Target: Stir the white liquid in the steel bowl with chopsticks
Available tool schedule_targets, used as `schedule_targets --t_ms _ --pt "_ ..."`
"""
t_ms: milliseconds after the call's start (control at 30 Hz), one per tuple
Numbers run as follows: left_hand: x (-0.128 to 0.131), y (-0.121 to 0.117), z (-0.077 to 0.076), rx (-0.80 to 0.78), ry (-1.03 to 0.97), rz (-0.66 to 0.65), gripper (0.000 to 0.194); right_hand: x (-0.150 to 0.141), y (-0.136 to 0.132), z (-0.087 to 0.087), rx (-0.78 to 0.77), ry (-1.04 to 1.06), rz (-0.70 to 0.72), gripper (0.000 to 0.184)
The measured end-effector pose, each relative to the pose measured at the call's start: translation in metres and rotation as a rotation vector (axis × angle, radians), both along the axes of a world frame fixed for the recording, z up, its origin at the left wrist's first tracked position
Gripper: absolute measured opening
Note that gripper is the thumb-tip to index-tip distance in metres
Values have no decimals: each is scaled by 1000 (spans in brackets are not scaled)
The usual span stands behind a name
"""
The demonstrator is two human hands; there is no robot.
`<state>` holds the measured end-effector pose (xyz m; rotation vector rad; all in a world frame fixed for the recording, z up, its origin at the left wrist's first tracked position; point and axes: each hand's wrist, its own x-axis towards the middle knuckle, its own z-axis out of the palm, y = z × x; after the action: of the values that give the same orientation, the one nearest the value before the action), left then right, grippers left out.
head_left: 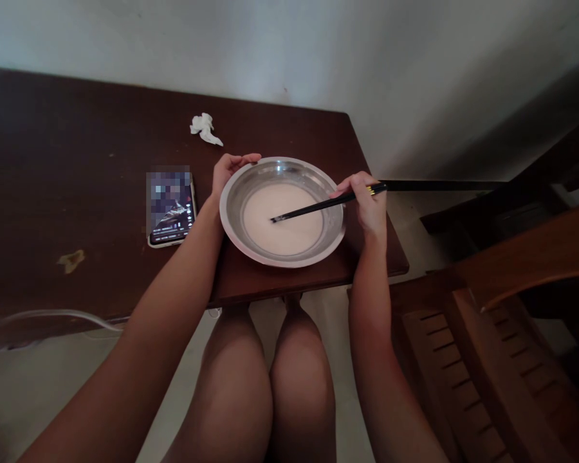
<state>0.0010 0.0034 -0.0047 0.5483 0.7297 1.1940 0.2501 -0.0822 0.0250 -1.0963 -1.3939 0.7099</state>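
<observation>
A wide metal bowl rests near the front right corner of the dark table, holding a pale, milky liquid. My left hand grips its far left rim, fingers curled along the edge. In my right hand, closed beside the right rim, are black chopsticks with gold bands near the top. They slant down to the left across the bowl, and their tips meet the liquid near its middle. Part of my right fingers lies behind the chopsticks.
Left of the bowl a phone with a lit screen lies on the table. Behind it is a crumpled white tissue. A white cable runs along the front left edge. Wooden slatted furniture stands at the right, a wall behind.
</observation>
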Motion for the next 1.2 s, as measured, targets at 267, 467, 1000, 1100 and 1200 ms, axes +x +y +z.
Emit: schedule_targets --t_ms 267,467,1000,1100,1200 --pt "-3 -1 1 -5 -4 -43 28 3 2 0 80 60 -113 39" --pt "-1 0 0 -6 0 -19 30 -2 0 0 39 -32 15 35" --pt "-1 0 0 -5 0 -18 27 2 1 1 65 3 -107 37" --pt "0 0 -1 -13 15 14 23 1 0 0 36 24 -34 36" --pt "0 1 -1 -11 11 24 25 -1 0 0 23 -17 23 34"
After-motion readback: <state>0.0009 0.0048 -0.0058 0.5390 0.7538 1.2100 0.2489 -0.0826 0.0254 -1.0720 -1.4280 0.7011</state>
